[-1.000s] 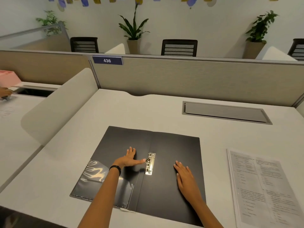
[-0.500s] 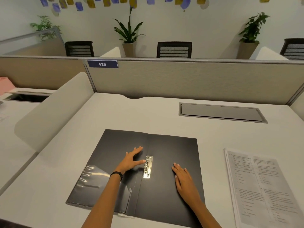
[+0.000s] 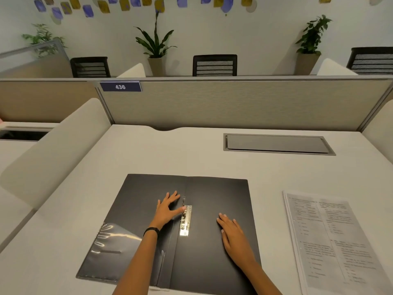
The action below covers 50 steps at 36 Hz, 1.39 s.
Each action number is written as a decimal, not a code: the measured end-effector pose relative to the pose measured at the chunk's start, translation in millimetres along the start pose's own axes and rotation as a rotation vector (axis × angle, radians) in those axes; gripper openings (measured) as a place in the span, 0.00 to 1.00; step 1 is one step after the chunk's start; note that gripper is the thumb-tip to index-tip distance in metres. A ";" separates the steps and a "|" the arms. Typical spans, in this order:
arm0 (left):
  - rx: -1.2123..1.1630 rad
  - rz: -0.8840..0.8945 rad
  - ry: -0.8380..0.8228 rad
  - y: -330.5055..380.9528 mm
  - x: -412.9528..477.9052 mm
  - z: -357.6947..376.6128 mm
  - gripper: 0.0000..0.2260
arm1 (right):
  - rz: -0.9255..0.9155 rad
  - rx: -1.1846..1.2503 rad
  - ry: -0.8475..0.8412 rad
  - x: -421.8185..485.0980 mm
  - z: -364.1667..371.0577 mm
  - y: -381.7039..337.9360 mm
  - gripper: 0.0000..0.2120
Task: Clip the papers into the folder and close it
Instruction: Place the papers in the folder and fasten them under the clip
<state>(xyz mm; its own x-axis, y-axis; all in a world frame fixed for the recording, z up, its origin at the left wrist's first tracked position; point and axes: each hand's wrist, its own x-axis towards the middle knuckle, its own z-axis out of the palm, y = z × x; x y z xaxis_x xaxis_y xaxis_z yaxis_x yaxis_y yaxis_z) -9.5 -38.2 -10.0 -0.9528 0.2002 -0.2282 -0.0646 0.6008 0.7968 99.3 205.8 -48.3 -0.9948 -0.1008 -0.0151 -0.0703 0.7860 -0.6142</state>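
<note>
A black folder (image 3: 214, 194) lies open flat on the white desk in front of me. A metal clip (image 3: 185, 220) is fixed just right of its spine. My left hand (image 3: 167, 208) rests flat on the left cover, fingers spread, thumb touching the upper end of the clip. My right hand (image 3: 235, 236) lies flat and open on the right cover, apart from the clip. A stack of printed papers (image 3: 331, 241) lies on the desk to the right of the folder, untouched.
A clear plastic pocket (image 3: 112, 245) sits on the folder's lower left cover. A grey cable hatch (image 3: 276, 143) is set into the desk at the back right. Beige partition walls (image 3: 234, 103) bound the desk behind, curved white dividers (image 3: 55, 150) at the sides.
The view has tilted down slightly. My left hand's fingers have spread and shifted a little forward while the thumb stays at the clip. My right hand has stayed flat in place.
</note>
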 end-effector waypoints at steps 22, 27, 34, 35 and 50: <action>0.092 -0.020 0.294 5.2 -3.4 23.4 0.23 | -0.061 0.000 -0.010 3.0 -7.8 2.8 0.38; -0.096 -0.060 0.319 25.1 -7.0 22.2 0.23 | -0.112 0.018 -0.018 -7.2 -27.5 5.5 0.34; 0.005 0.122 0.252 70.4 -8.1 61.7 0.19 | 0.044 -0.088 0.356 -45.1 -92.6 51.7 0.21; 0.037 0.128 0.208 77.6 -7.8 70.6 0.18 | 0.093 -0.122 0.434 -51.9 -103.4 60.9 0.21; -0.144 0.085 -0.584 188.2 -43.8 213.3 0.20 | 0.684 -0.033 0.683 -147.3 -169.8 169.4 0.19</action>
<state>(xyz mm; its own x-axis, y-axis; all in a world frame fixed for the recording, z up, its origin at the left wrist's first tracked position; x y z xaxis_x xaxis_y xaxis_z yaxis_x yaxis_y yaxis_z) 83.3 231.2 30.6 -0.6389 0.6590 -0.3970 -0.0732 0.4616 0.8841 221.4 457.3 -16.2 -0.6489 0.7533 0.1072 0.5486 0.5608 -0.6201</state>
